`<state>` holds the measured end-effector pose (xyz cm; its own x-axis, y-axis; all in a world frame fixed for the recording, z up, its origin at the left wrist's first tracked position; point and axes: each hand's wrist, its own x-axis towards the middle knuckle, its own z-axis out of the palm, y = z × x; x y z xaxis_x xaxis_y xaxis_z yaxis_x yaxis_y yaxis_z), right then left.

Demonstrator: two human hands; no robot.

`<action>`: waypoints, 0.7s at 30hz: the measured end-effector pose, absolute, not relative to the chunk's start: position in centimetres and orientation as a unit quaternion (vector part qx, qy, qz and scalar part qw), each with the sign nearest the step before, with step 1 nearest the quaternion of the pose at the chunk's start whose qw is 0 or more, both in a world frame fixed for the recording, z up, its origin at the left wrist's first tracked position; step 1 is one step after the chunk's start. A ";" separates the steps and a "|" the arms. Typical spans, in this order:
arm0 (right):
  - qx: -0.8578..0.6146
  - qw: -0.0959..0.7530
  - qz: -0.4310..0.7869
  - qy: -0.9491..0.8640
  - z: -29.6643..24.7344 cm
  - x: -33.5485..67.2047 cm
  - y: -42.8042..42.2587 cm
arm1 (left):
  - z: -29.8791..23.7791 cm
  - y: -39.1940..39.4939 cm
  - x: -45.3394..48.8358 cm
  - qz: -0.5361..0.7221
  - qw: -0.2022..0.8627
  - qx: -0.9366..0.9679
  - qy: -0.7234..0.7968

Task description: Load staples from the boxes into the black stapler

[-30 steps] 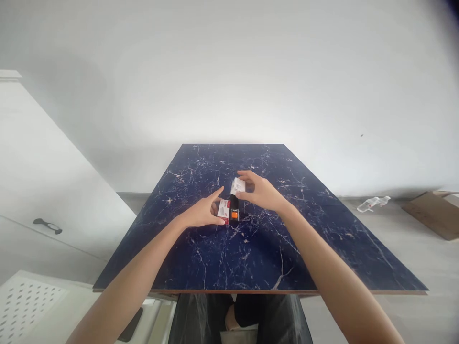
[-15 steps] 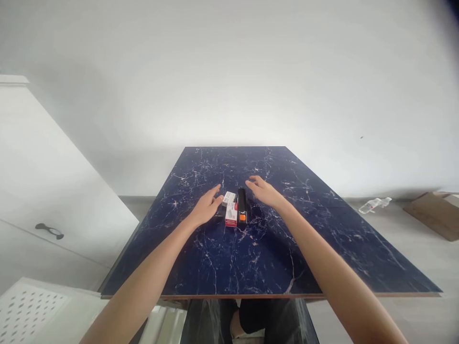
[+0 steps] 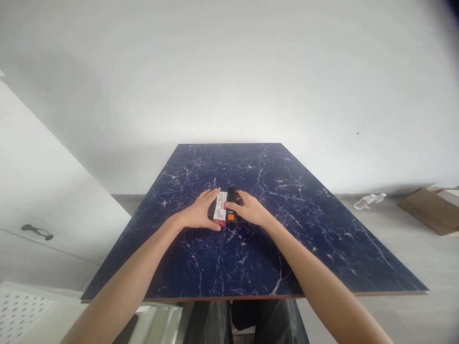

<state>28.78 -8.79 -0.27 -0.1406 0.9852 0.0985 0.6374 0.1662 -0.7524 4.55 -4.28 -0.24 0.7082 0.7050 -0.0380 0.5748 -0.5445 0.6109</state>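
Observation:
On the dark blue marbled table (image 3: 251,258) stand a red-and-white staple box (image 3: 219,215) and a black stapler (image 3: 231,193) with an orange patch, side by side. A second white box beyond the red-and-white one is partly hidden. My left hand (image 3: 199,211) curves around the left side of the boxes, thumb and fingers apart at their near and far ends; whether it touches them is unclear. My right hand (image 3: 249,208) grips the stapler from the right, thumb across its top and fingers on the far side. Some dark area shows between my left palm and the boxes.
A white cabinet (image 3: 53,191) with a dark handle (image 3: 38,232) stands to the left. On the floor at right lie a clear plastic bottle (image 3: 369,201) and a cardboard box (image 3: 426,210). A pale wall (image 3: 229,86) rises behind the table.
Both hands have closed in on the items from either side. My right hand has come down and taken hold of the stapler. The camera view has shifted slightly.

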 end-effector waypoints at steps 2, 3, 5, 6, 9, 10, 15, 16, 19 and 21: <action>-0.587 0.297 0.272 -0.703 0.0 28.6 -9.1 | -0.5 -4.2 5.0 0.116 0.307 0.871 0.367; -0.592 0.297 0.267 -0.700 0.1 28.5 -9.3 | -0.5 -4.2 5.3 0.122 0.305 0.871 0.365; -0.601 0.300 0.258 -0.694 0.2 28.8 -9.7 | -0.6 -4.1 6.2 0.133 0.294 0.875 0.360; -0.606 0.303 0.254 -0.690 0.2 29.3 -9.9 | -0.6 -3.9 7.0 0.136 0.288 0.878 0.357; -0.619 0.306 0.256 -0.676 0.4 32.3 -10.3 | -0.9 -2.7 10.7 0.141 0.275 0.888 0.341; -0.626 0.305 0.256 -0.670 0.4 34.0 -10.3 | -1.0 -2.2 12.7 0.144 0.268 0.893 0.331; -0.703 0.324 0.216 -0.595 0.0 45.4 -11.1 | -2.1 -0.9 26.9 0.149 0.222 0.925 0.271; -0.722 0.327 0.198 -0.577 -0.3 47.8 -11.4 | -2.3 -1.1 30.0 0.151 0.214 0.924 0.277; -0.766 0.366 0.138 -0.509 -1.2 53.5 -12.8 | -2.7 -2.2 38.0 0.165 0.202 0.924 0.280; -0.778 0.385 0.126 -0.480 -1.9 55.5 -13.5 | -2.9 -2.9 40.9 0.168 0.202 0.924 0.276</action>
<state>55.51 -13.46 -1.95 0.5075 0.8441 0.1732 0.6497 -0.2428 -0.7204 40.95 -2.89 -2.90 0.7904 0.5792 0.1995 0.4430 -0.7654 0.4669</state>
